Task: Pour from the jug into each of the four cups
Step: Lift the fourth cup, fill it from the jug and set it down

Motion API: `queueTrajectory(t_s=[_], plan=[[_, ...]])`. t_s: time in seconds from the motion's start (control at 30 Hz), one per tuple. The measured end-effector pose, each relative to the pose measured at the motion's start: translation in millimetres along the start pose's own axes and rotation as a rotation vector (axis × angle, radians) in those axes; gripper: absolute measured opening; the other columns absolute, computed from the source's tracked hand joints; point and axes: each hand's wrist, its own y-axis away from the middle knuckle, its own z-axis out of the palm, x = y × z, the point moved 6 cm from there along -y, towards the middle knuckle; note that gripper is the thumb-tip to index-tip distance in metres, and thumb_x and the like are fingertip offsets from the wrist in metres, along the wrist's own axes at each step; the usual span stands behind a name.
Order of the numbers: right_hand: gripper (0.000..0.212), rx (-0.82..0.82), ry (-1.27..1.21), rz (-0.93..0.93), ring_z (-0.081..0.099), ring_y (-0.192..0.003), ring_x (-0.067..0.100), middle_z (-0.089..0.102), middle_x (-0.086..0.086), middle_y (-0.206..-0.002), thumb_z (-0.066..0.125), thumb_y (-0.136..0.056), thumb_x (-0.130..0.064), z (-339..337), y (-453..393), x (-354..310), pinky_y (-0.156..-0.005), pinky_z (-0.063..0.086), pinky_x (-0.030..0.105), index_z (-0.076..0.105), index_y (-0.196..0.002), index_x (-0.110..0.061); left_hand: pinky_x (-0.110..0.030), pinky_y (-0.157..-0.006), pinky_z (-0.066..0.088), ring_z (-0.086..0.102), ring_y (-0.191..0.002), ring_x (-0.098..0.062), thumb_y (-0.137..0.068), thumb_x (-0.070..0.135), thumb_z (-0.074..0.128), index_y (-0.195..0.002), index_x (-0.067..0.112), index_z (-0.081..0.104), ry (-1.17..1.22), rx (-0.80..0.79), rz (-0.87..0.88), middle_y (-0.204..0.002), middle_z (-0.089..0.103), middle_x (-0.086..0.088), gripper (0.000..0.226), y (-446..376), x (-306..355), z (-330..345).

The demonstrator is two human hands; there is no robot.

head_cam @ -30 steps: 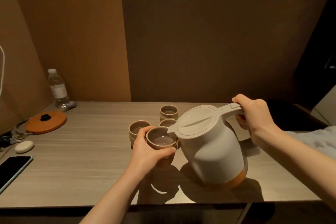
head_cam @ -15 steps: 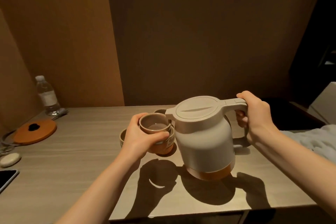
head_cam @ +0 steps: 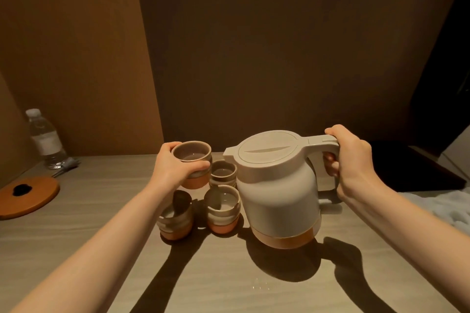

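Note:
A white jug [head_cam: 279, 185] with an orange base and a shut lid is upright just above the table, my right hand [head_cam: 348, 157] gripping its handle. My left hand [head_cam: 173, 170] holds one beige-and-orange cup [head_cam: 192, 160] with liquid in it, raised above the back left of the cup group. Three more cups stand on the table [head_cam: 229, 274]: a far one [head_cam: 223, 173] by the jug's spout, a near right one [head_cam: 222, 208] with liquid, and a near left one [head_cam: 175, 218] partly behind my left forearm.
A water bottle [head_cam: 44, 140] stands at the back left near the wall. An orange round lid [head_cam: 25, 195] lies at the left edge. A white cloth [head_cam: 447, 206] lies at the right edge. Brown walls close the back.
My left hand has carried the held cup away from the spout, to the back left. The jug has come back upright and moved right, so three cups now show on the table.

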Motion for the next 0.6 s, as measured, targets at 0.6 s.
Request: queueTrajectory(t_s=[0.6], plan=[[0.036,0.005,0.048,0.049,0.037,-0.037,0.007,0.046,-0.003,-0.044,0.056,-0.087,-0.029,17.9,-37.4,28.4,-0.043,0.029,0.022,0.054,-0.056,-0.011,-0.038,-0.085,0.045,0.047,-0.119,-0.031,-0.060,0.016,0.090,-0.130,0.013,0.037,-0.197,-0.136,-0.271,-0.125,0.048,-0.010,0.088,-81.6,-85.3,12.4]])
